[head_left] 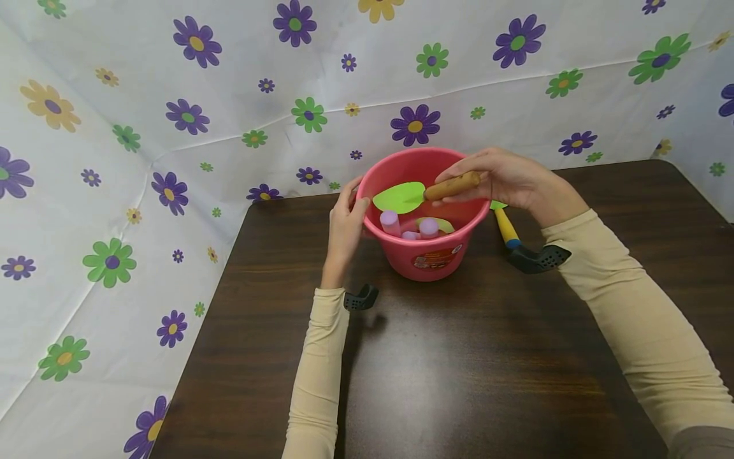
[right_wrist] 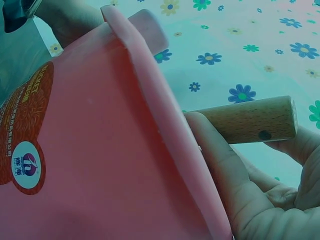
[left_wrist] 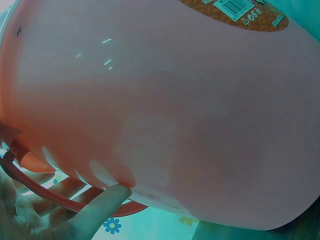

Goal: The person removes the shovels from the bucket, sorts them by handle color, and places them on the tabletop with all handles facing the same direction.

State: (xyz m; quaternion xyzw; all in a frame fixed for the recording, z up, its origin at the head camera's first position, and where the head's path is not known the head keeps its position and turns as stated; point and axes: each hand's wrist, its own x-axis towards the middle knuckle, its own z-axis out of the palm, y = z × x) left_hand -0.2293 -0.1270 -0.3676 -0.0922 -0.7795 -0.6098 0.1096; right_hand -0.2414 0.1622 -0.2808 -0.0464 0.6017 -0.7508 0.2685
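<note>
Gripping a green trowel (head_left: 401,197) by its wooden handle (head_left: 455,185), the right hand (head_left: 507,182) has the blade over the mouth of the pink bucket (head_left: 400,254), which stands towards the counter's (head_left: 436,357) far edge! The left hand (head_left: 345,228) holds the bucket's side near the rim. Risky bit: the trowel could snag on those purple-ended pieces (head_left: 390,222) inside, or lean on the rim and, should the left hand slacken, tip the bucket. From the right wrist we get the handle's blunt end but no blade; only the head camera gives us that. The left wrist alone reveals the thumb against the wall, beside a red carrying loop (left_wrist: 45,196).
</note>
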